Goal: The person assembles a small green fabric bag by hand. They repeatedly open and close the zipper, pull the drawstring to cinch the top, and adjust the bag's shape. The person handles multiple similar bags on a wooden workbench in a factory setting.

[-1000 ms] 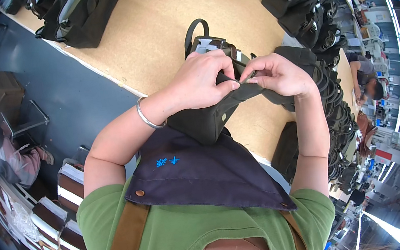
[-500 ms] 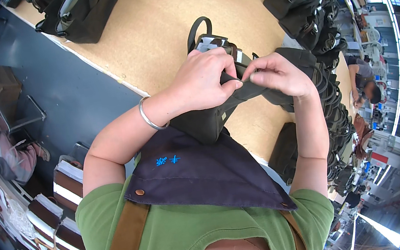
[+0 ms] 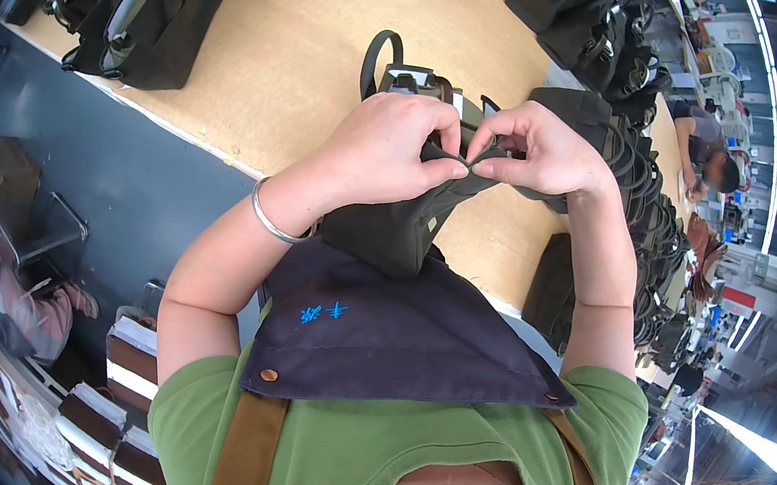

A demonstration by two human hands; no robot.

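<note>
A dark olive bag [image 3: 388, 241] stands at the table's near edge, close against my apron. Its looped handle [image 3: 375, 58] rises on the far side, beside pale lining and strap hardware. My left hand [image 3: 401, 149] pinches the bag's upper edge between thumb and forefinger. Right beside it, my right hand [image 3: 537, 149] pinches the same edge from the other side, the fingertips of both hands almost meeting. Whatever small part lies between the fingertips is hidden.
The tan table [image 3: 307, 49] carries dark bags [image 3: 154, 34] at the far left and a long row of bags [image 3: 624, 146] along the right. Brown-and-white stacked pieces [image 3: 131, 356] lie at lower left. Another person [image 3: 702, 151] works at the far right.
My right hand has come down slightly, and its fingers have closed onto the bag's edge beside my left fingertips. The left hand has shifted a little to the left.
</note>
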